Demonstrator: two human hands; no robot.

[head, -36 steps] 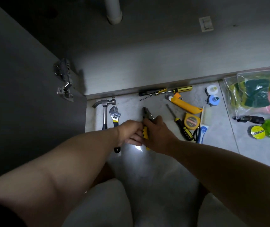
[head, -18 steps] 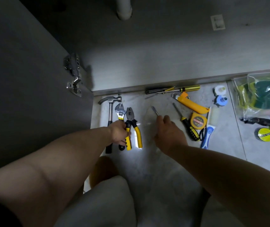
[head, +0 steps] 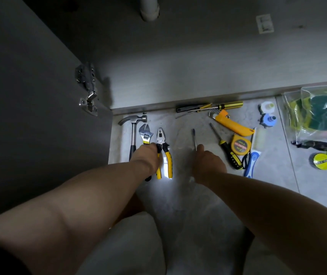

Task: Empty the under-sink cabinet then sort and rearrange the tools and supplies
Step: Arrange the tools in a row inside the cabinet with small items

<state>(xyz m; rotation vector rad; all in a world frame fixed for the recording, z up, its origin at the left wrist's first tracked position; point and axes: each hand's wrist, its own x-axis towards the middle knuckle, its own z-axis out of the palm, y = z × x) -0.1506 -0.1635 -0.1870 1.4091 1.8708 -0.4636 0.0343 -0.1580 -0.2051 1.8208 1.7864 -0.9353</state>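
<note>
Tools lie in a row on the tiled floor in front of the open cabinet (head: 198, 66). From the left come a hammer (head: 133, 133), an adjustable wrench (head: 145, 133) and yellow-handled pliers (head: 167, 155). My left hand (head: 148, 155) lies over the wrench handle and grips the pliers' left handle. My right hand (head: 208, 163) holds a thin screwdriver (head: 194, 138); its shaft points away from me and its handle is hidden in my fist. Right of it lie a black-and-yellow screwdriver (head: 228, 153) and a yellow tape measure (head: 240, 145).
An orange utility knife (head: 232, 124) and two long screwdrivers (head: 208, 107) lie by the cabinet's front edge. A blue brush (head: 252, 161), a bag of sponges (head: 321, 114) and a tape roll (head: 321, 160) are at the right. The open door (head: 29, 96) stands at the left, a drain pipe (head: 149, 8) above.
Both hands were together on the pliers; my left hand carried the pliers left and set them beside the wrench. My right hand stayed in the middle, holding the thin screwdriver.
</note>
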